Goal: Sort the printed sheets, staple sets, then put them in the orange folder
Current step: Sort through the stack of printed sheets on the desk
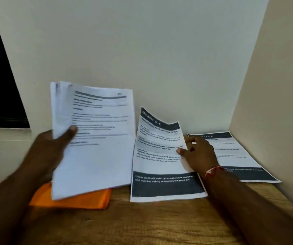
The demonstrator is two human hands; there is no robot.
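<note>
L hand (pixel 53 149) grips 1 sheet stack (pixel 96 138), R hand (pixel 198 154) pinches 1 sheet (pixel 161 161); 1 other sheet (pixel 239 156), 1 orange folder (pixel 82 198) on table (pixel 142 223).

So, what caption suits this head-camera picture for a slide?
Left hand holds a stack of printed sheets over the orange folder; right hand pinches a dark-banded sheet at the wooden table.

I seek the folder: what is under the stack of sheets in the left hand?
An orange folder lies on the table below the stack that the left hand grips. Only its near part shows; the rest is covered.
</note>
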